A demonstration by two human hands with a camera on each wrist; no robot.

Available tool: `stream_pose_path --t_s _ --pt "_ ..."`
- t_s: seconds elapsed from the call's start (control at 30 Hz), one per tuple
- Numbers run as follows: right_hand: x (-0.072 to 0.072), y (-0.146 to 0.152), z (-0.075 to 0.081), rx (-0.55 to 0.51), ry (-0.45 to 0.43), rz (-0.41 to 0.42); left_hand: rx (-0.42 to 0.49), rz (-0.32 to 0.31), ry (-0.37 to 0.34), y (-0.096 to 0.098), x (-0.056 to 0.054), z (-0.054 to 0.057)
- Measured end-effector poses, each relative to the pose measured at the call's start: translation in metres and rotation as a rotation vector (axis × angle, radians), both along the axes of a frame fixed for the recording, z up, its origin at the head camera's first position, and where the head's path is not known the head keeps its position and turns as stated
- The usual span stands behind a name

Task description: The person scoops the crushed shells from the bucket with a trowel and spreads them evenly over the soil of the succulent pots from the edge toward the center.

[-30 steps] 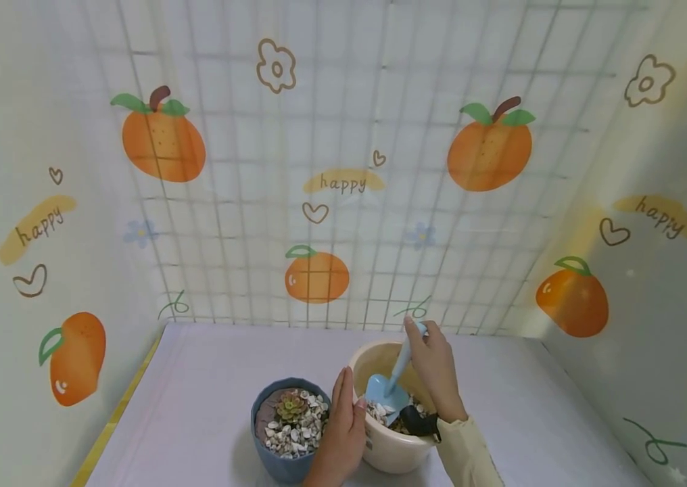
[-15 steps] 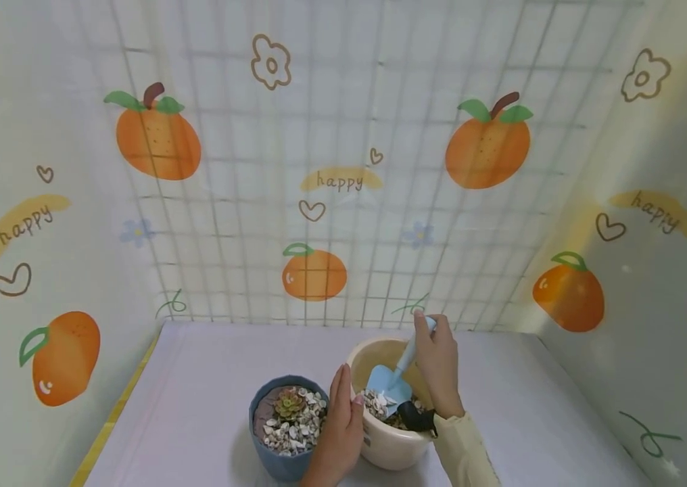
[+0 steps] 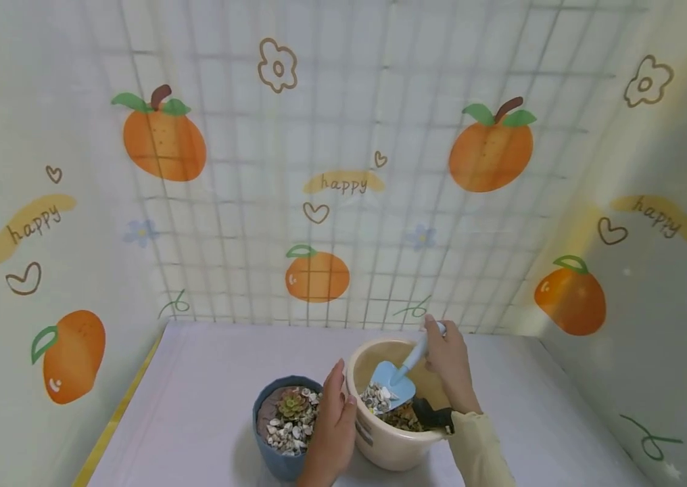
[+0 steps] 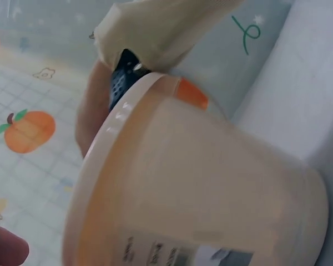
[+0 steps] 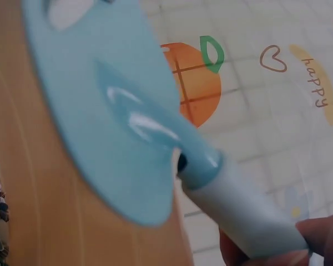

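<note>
My right hand (image 3: 449,362) grips the pale handle of a light blue trowel (image 3: 397,384) over the cream pot (image 3: 401,450). White shells (image 3: 376,398) lie on the lower part of its blade, which tilts down to the left. In the right wrist view, fingers (image 5: 322,238) wrap the handle end and the blade (image 5: 111,122) is large. My left hand (image 3: 331,433) stands upright between the two pots, fingers extended, close beside the cream pot's rim. Left of it, a blue pot (image 3: 276,463) holds a small succulent (image 3: 292,404) and white shells (image 3: 289,433).
More shells and brown bits (image 3: 404,417) lie inside the cream pot. A black wrist device (image 3: 431,414) hangs over its front right rim. Both pots stand on a white-covered table (image 3: 197,379). A printed curtain over a wire grid (image 3: 246,270) closes off the back.
The trowel has shifted right and its blade shows more fully, with shells lying on it. My left hand has moved slightly left, away from the cream pot's rim.
</note>
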State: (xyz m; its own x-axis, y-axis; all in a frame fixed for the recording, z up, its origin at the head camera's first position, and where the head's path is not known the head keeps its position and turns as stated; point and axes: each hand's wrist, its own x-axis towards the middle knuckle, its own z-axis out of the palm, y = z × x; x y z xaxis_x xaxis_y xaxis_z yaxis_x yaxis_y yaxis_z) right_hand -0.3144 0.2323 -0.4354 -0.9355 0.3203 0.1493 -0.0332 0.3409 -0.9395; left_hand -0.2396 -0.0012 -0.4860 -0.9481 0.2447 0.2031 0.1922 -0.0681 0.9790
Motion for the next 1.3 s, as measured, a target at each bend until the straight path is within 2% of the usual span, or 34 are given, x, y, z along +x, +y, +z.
stream_pose_path --t_s 0.2,0.47,0.63,0.8,0.93,1.1,1.3 --pt "-0.001 0.003 0.001 -0.016 -0.003 -0.014 0.042 0.04 0.039 -0.013 -0.002 0.004" --pt "-0.001 0.008 0.003 -0.076 -0.001 -0.016 0.003 0.124 0.07 -0.029 -0.005 0.005" --pt "0.002 0.004 0.01 -0.123 -0.002 -0.004 0.011 0.185 0.098 -0.036 -0.006 0.004" --pt "0.004 -0.012 0.025 -0.119 0.024 0.032 -0.012 0.244 0.118 -0.049 -0.007 0.004" --pt "-0.001 -0.03 0.033 -0.124 0.05 0.061 -0.026 0.281 0.141 -0.063 -0.01 0.002" --pt "-0.01 -0.056 0.033 -0.161 0.072 0.086 -0.029 0.341 0.16 -0.084 -0.012 -0.001" --pt "-0.02 -0.083 0.027 -0.171 0.099 0.107 -0.068 0.401 0.114 -0.106 -0.013 -0.002"
